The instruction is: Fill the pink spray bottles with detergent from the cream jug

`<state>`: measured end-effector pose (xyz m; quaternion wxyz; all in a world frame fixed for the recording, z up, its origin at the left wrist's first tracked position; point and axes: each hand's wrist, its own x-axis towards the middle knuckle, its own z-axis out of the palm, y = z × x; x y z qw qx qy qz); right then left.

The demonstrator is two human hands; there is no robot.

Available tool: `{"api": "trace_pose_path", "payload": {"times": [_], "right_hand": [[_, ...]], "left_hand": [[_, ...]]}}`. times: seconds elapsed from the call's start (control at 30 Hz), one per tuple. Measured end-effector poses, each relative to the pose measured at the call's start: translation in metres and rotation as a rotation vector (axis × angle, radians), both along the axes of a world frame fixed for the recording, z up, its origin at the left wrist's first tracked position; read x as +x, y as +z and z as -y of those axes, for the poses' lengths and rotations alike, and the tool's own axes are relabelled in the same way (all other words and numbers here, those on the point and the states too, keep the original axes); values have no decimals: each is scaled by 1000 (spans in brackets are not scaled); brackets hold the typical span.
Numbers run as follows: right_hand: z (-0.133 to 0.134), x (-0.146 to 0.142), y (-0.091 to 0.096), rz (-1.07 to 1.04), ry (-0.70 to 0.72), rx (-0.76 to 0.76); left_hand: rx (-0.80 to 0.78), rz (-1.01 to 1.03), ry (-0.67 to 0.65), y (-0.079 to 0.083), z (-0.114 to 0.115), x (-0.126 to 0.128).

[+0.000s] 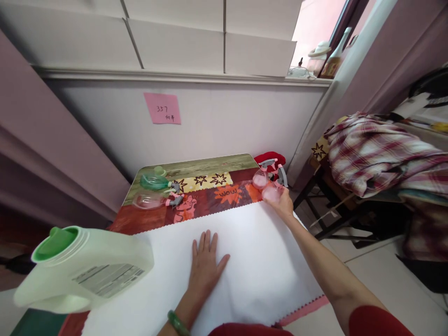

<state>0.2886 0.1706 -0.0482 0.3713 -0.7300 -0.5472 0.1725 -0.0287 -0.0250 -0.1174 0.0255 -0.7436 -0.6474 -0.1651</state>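
My left hand (205, 267) lies flat on a white sheet with a zigzag edge (259, 270), fingers spread, a green bangle (178, 323) on the wrist. At the table's far right corner, my right hand (284, 204) is closed round a clear spray bottle (271, 190) with a grey and pink trigger head. A second spray bottle (259, 179) of the same kind stands just behind it. Two more spray bottles lie on their sides at the far left: a green one (153, 181) and a clear one (149, 201).
A large pale green jug (105, 266) with a green cap stands at the near left. The patterned table cover (229, 193) shows beyond the sheet. A pink note (163, 108) is stuck on the wall. Plaid cloth (378, 154) is heaped at right.
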Motion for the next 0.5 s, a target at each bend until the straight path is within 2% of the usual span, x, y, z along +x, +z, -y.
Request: {"api": "trace_pose_path", "payload": {"times": [0.13, 0.37, 0.5], "right_hand": [[-11, 1, -8, 60, -6, -95], [-13, 9, -24, 47, 65, -87], [-12, 10, -28, 89, 37, -68]], "left_hand": [[5, -7, 1, 1, 0, -1], [14, -12, -2, 1, 1, -2], [17, -1, -6, 1, 0, -2]]}}
